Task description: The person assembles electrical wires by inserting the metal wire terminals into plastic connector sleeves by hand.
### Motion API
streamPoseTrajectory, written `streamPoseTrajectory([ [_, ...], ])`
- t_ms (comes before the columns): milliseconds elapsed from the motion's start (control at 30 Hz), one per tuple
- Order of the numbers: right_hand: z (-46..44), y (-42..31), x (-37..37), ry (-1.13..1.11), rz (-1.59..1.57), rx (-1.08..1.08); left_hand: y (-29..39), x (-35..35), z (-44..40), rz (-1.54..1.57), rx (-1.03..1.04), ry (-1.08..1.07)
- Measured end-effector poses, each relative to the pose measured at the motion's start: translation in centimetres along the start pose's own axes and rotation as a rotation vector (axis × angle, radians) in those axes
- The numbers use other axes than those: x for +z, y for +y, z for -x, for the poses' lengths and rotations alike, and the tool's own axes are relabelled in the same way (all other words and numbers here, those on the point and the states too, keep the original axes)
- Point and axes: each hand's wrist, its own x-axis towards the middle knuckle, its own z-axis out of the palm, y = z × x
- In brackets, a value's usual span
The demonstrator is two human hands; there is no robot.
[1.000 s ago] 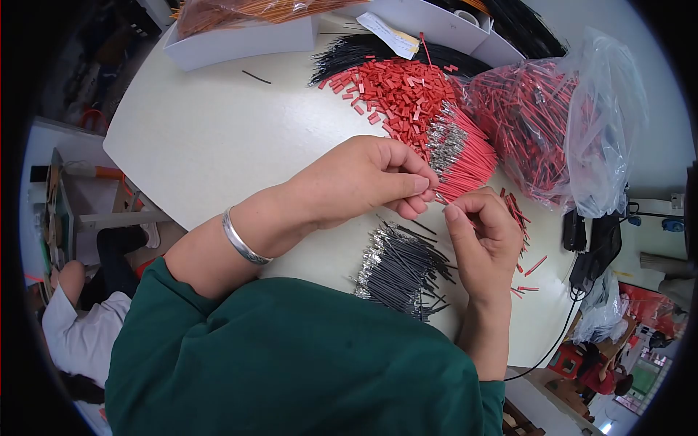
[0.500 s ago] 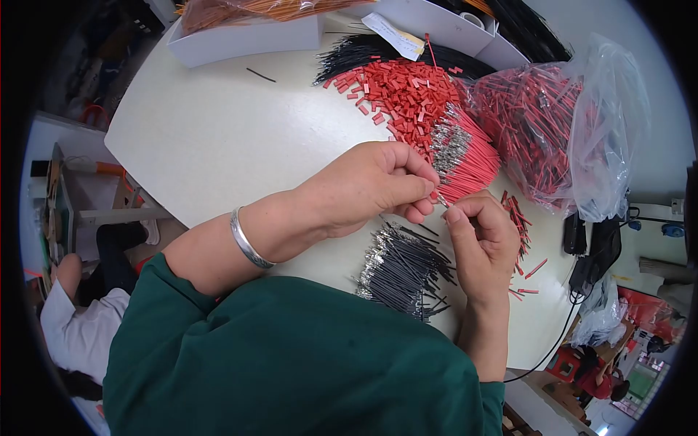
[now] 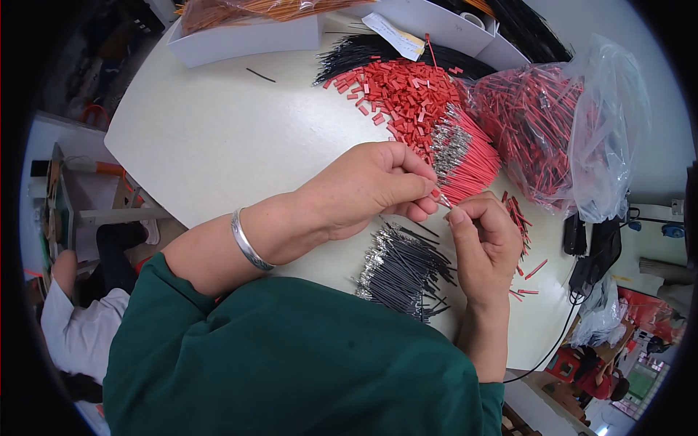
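Observation:
My left hand [image 3: 378, 182], with a silver bangle at the wrist, pinches a small red housing [image 3: 435, 194] between thumb and forefinger. Close to its right, my right hand [image 3: 486, 236] is closed on a thin red wire whose metal end [image 3: 445, 203] points at the housing; whether the two touch is too small to tell. Beyond the fingers lie a heap of red housings [image 3: 407, 91] and a bundle of red wires [image 3: 472, 160] with metal ends. Black wires [image 3: 407, 265] with metal ends lie below my hands.
A clear bag of red wires [image 3: 531, 123] stands at the right. White boxes [image 3: 247, 45] and a paper slip [image 3: 392, 35] are along the back of the white table [image 3: 196, 138]. Loose red pieces [image 3: 536, 269] lie near the right edge. A person [image 3: 80, 320] sits at the left.
The view has shifted slightly. The red housing and the wire's metal end now show between my fingertips, which have moved a little apart.

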Motion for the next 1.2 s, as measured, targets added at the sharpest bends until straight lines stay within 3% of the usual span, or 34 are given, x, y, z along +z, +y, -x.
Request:
streamPoseTrajectory([
  [300,-0.03,0.09,-0.05,0.002,0.019,0.008,-0.23,0.26,-0.01,-0.011,0.065,-0.022],
  [500,-0.26,-0.36,-0.10,-0.007,0.135,-0.115,-0.52,-0.11,-0.35,-0.079,0.108,-0.066],
  [600,-0.24,-0.50,-0.17,-0.012,0.100,-0.053,-0.39,-0.19,-0.30,-0.088,0.119,-0.084],
  [800,-0.36,-0.54,-0.03,0.009,0.239,-0.169,-0.10,-0.26,-0.20,-0.050,0.083,-0.093],
  [1200,-0.22,-0.62,0.12,-0.003,0.146,-0.070,-0.74,-0.02,-0.36,-0.080,0.165,-0.077],
])
